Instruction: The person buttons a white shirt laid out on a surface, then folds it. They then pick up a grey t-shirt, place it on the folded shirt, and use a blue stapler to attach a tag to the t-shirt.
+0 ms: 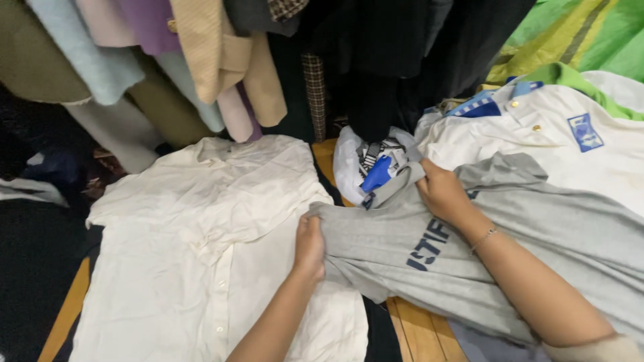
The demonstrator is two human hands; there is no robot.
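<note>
My left hand (309,246) pinches the left edge of a grey T-shirt (402,258) with dark blue lettering. My right hand (441,190) grips the same grey T-shirt near its upper edge, a thin bracelet on the wrist. The grey shirt lies crumpled across the middle and right. A cream button-up shirt (194,241) is spread flat to the left, its right side partly under the grey shirt and my left hand.
A white polo shirt (557,141) with blue collar and badge lies at the right, over green fabric (577,40). A white plastic bag (362,167) with blue contents sits behind. Hanging garments (201,60) crowd the back. The wooden surface (416,332) shows below.
</note>
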